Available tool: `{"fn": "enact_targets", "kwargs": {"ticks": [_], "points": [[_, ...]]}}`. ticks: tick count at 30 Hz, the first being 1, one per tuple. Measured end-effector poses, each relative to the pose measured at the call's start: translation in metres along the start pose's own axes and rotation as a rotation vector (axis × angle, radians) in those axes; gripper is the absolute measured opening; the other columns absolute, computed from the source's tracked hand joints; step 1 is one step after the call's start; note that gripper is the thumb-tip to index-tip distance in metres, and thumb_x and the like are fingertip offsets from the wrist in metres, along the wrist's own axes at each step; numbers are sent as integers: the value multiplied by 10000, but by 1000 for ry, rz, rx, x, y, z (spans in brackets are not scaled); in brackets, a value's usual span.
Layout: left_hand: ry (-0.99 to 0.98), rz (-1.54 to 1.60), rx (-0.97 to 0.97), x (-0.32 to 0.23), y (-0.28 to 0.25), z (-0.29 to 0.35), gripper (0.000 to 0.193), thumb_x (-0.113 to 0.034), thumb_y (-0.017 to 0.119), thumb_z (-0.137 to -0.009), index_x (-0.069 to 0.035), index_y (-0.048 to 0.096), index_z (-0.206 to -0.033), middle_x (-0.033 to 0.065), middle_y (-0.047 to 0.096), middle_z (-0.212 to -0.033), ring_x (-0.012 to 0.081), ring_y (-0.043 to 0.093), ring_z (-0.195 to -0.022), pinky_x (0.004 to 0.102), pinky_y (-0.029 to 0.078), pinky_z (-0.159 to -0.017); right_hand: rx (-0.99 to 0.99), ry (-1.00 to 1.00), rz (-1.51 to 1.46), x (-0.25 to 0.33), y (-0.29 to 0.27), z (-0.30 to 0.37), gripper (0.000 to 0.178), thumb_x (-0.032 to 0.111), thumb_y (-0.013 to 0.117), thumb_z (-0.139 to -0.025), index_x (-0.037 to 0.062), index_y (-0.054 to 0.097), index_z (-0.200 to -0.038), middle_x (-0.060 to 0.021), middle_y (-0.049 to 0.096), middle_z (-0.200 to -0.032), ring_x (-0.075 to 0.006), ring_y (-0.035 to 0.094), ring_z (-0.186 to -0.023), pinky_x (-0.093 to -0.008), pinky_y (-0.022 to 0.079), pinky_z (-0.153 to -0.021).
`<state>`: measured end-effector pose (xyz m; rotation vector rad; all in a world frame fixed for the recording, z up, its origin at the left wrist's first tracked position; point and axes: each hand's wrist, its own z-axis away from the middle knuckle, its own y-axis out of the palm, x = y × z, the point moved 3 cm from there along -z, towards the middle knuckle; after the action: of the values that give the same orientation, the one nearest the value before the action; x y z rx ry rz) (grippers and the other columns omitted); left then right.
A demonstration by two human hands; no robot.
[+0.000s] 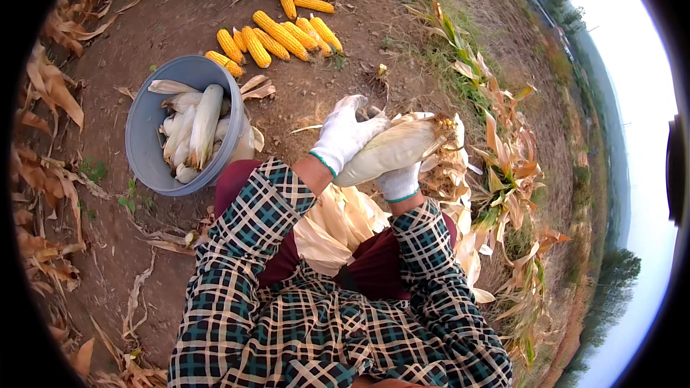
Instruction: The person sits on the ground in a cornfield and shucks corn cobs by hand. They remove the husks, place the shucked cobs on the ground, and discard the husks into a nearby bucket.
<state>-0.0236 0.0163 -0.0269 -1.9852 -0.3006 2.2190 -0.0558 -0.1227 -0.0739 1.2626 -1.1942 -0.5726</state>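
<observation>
Between my two white-gloved hands lies an ear of corn (395, 147) in its pale husk, tilted so that its ragged, silky tip points up and right. My left hand (343, 131) is closed on the ear from its upper left side, thumb and fingers reaching along the husk. From underneath, my right hand (399, 182) supports the ear; most of its fingers are hidden behind the husk. A few yellow kernels show near the tip. Loose peeled husks (338, 230) lie in my lap below the ear.
A grey bucket (136, 140) at left holds several unhusked ears (207, 118). Husked yellow cobs (280, 34) lie in a row on the soil ahead. Dry husks and leaves (467, 223) pile up at right, beside a grassy strip. Dry corn leaves (54, 93) line the left edge.
</observation>
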Motion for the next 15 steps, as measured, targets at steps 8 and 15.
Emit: {"fn": "enact_targets", "kwargs": {"ticks": [8, 15], "points": [[25, 94, -124, 31, 17, -14, 632, -223, 781, -678, -1, 522, -1210, 171, 580, -1161, 257, 585, -1037, 334, 471, -887, 109, -265, 301, 6, -19, -29, 234, 242, 369, -987, 128, 512, -1134, -25, 522, -1014, -151, 506, -943, -297, 453, -850], [691, -39, -487, -41, -8, 17, 392, -102, 691, -752, -9, 571, -1114, 162, 543, -1190, 293, 536, -1089, 366, 431, -938, -319, -56, 119, -22, -13, -21, 322, 379, 366, -968, 172, 534, -1149, -37, 587, -1057, -209, 549, -957, -362, 458, -872]]}}
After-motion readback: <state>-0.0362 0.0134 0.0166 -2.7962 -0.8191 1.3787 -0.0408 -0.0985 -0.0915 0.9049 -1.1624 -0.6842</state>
